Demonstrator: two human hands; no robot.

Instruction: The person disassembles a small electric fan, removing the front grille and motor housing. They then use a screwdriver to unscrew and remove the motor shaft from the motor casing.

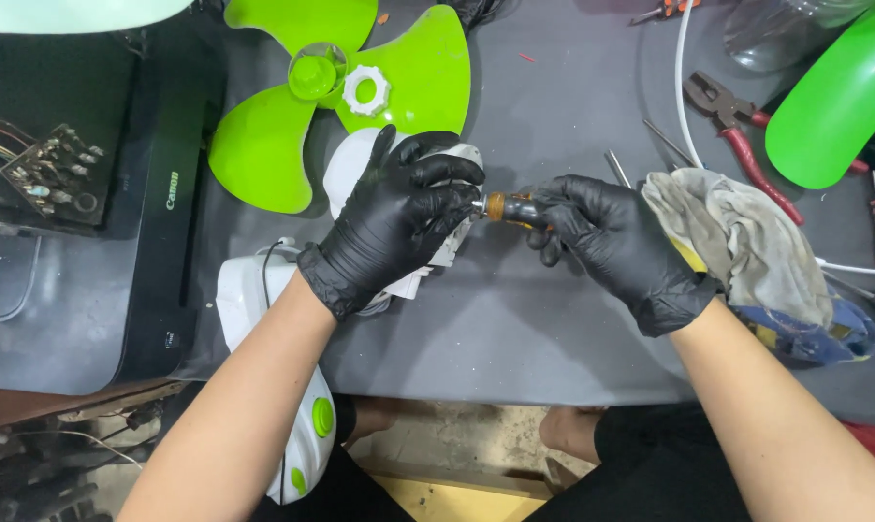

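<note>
Left hand (399,217) clamping white plastic fan motor housing (360,174), steadying it; right hand (616,246) gripping amber-handled screwdriver (517,207), tip pressing into housing beside left fingers.

A dark grey worktable (515,329) carries everything here. Take the lime-green fan blade (292,106) as the landmark: it lies flat near the table's far edge, with a white ring nut (366,92) resting on it. Left of the blade sits a black printer (157,242). Right of the blade, well apart, lie red-handled pliers (737,130), and beyond them a green curved fan part (839,101). Nearer than the pliers, a dirty grey rag (737,237) is bunched over what may be a blue-and-yellow object (815,338). A thin white cable (682,77) runs past the pliers.
</note>
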